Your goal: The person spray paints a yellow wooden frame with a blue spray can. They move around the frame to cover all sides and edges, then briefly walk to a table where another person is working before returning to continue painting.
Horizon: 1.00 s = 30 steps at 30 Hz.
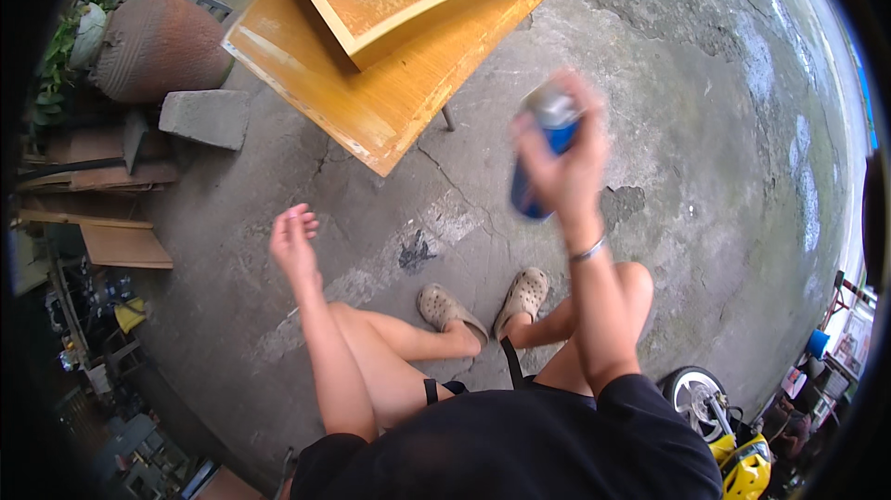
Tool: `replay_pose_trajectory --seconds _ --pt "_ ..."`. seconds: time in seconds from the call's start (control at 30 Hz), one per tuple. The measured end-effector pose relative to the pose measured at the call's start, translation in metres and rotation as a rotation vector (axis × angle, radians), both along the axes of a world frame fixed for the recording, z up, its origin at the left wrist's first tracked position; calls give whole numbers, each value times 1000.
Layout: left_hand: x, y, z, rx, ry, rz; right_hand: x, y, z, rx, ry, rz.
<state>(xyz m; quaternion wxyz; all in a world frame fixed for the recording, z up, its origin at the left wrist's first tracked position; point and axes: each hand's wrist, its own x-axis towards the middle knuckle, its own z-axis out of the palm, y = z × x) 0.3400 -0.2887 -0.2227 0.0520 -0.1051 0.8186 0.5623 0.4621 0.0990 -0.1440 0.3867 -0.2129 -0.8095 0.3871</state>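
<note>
My right hand (580, 166) is wrapped round a blue spray can (559, 140) with a silver top, held up in the air over the floor. Hand and can are smeared by motion. To the left, my left hand (296, 238) hangs in the air with loosely curled fingers and nothing in it. Ahead of both hands is a worn yellow-brown wooden table (371, 119). On it lies a pale wooden frame (445, 8) with raised edges, reaching past the upper edge of the view. Neither hand touches the table or the frame.
A large clay pot (160, 47) and a grey concrete block (206, 118) stand left of the table. Wooden boards (125, 242) lie at the left. A wheel (696, 402) with yellow bodywork is at lower right. Cracked concrete floor (445, 212) surrounds my clogs (452, 307).
</note>
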Motion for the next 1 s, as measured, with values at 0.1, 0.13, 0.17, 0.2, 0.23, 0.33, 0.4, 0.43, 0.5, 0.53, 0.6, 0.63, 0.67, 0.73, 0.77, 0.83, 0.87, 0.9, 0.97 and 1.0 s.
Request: replay_pose_trajectory --seconds 0.1,0.13,0.17,0.2,0.23,0.33,0.4,0.43,0.5,0.53,0.6,0.63,0.67,0.73,0.77,0.83,0.87,0.9,0.97,1.0 --pt "29 -20 9 -110 -109 -202 23 -96 71 -195 -92 397" --pt "47 -27 23 -159 -94 -322 34 -121 95 -269 -171 473" --pt "67 -20 51 -320 -102 -437 46 -132 114 -314 -271 532" --pt "84 -16 86 -485 -100 -551 53 -139 136 -362 -379 578" --pt "100 -18 115 -594 -119 -610 55 -142 159 -372 -398 558" --pt "137 -35 192 -777 -242 -686 49 -144 212 -391 -410 472" --pt "158 -54 208 -690 -420 -599 34 -141 236 -397 -399 401" --pt "171 -66 203 -686 -421 -604 25 -137 244 -387 -401 373" --pt "200 -86 186 -670 -439 -623 5 -125 248 -344 -384 282" --pt "202 -79 195 -753 -512 -669 -6 -115 242 -307 -363 217" --pt "177 -54 213 -916 -630 -760 -23 -87 217 -237 -335 34" --pt "167 -70 207 -833 -664 -720 -32 -72 214 -254 -357 -49" --pt "158 -80 204 -813 -688 -729 -43 -55 211 -258 -372 -136" --pt "143 -94 198 -759 -730 -756 -58 -27 213 -239 -344 -282" --pt "135 -102 194 -743 -732 -781 -62 -14 210 -179 -337 -354" --pt "123 -116 193 -715 -737 -827 -71 -11 217 -133 -344 -439" --pt "118 -121 191 -716 -738 -842 -75 -13 223 -145 -357 -452" --pt "116 -125 189 -715 -746 -860 -76 -17 225 -157 -377 -465" --pt "113 -134 187 -704 -764 -889 -78 -46 223 -206 -388 -365" --pt "111 -138 184 -693 -772 -904 -79 -64 226 -260 -409 -320"
